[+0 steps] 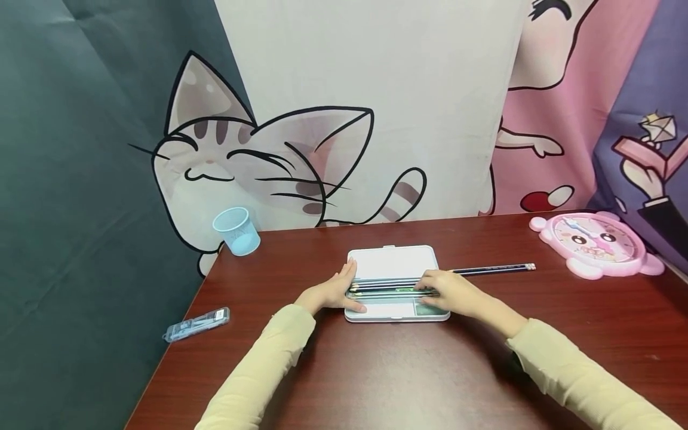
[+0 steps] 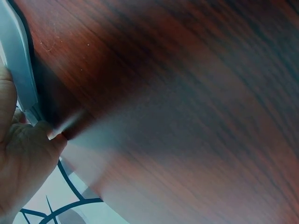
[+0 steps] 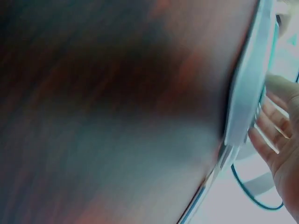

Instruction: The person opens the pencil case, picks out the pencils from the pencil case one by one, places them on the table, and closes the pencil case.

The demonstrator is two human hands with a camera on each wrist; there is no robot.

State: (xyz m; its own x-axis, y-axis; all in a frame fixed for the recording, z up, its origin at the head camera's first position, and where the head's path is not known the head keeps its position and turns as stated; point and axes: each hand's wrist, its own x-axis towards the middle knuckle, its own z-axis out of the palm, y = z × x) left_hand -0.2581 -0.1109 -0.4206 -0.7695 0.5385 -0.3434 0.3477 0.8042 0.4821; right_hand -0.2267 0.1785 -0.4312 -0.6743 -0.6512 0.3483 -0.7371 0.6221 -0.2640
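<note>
A white pencil case (image 1: pixel 395 263) lies on the table with its lid folded back. Several pencils (image 1: pixel 384 291) lie side by side across its middle, dark and pale green ones among them. My left hand (image 1: pixel 335 292) rests against the case's left end, fingers straight towards the lid and thumb over the near left corner. At the right end, my right hand (image 1: pixel 451 291) arches over the case, with bent fingers and thumb gripping the pencils' ends. Its fingers (image 3: pixel 275 119) reach over the case's side wall (image 3: pixel 252 74) in the right wrist view, the fingertips partly hidden.
Two dark pencils (image 1: pixel 497 270) lie on the table right of the case. A pink animal-shaped clock (image 1: pixel 596 245) lies at the far right. A light blue cup (image 1: pixel 240 236) stands at the back left, and a small clear box (image 1: pixel 197 324) lies near the left edge.
</note>
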